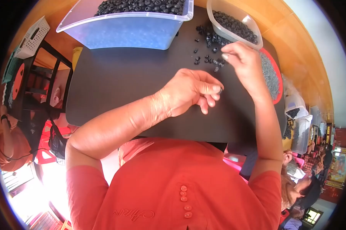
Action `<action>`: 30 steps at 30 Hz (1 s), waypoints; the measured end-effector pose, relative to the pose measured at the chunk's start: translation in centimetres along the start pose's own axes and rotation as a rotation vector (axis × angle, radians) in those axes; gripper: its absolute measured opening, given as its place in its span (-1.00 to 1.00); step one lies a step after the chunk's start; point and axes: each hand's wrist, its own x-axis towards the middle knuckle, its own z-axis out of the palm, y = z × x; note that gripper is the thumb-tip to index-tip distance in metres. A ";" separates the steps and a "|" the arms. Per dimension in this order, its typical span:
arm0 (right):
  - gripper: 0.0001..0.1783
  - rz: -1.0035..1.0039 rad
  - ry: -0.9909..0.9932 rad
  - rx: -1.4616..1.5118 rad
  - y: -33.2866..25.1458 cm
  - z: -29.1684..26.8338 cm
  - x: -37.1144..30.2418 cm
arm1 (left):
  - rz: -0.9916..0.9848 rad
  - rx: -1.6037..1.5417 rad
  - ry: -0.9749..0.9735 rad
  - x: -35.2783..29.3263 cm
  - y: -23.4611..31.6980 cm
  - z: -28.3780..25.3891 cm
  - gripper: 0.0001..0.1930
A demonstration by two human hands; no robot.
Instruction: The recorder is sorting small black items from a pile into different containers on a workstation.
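Fingers [210, 89] of the left hand [185, 90] are pinching a small, round, black piece [220, 91]; the right hand [245, 61] is curling near loose pieces [215, 50]. Its grip I cannot tell.

A: so what can be spotted round the edges?

B: a white perforated basket [34, 39] is seen at ten o'clock, and a black bag [57, 141] and red plastic chair [45, 156] between eight and nine.

A: anyone about?

B: yep, near nine an orange top [17, 156] is worn by a person [6, 133]. eight's kinda blown out by a window [18, 182].
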 end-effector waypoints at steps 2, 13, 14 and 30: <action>-0.84 -0.071 -0.047 -0.178 0.4 1.5 0.9 | -0.070 0.012 -0.033 0.0 -0.2 0.0 -0.78; -0.91 -0.133 -0.186 -0.451 0.3 4.2 3.4 | -0.043 -0.003 -0.033 0.1 -0.1 -0.2 -0.81; -0.90 -0.137 -0.176 -0.459 0.3 4.3 3.4 | -0.045 0.005 -0.024 0.1 -0.1 -0.2 -0.81; -0.85 -0.039 -0.021 0.109 -1.8 2.4 0.2 | 0.084 -0.076 0.126 0.3 0.7 -0.7 -0.82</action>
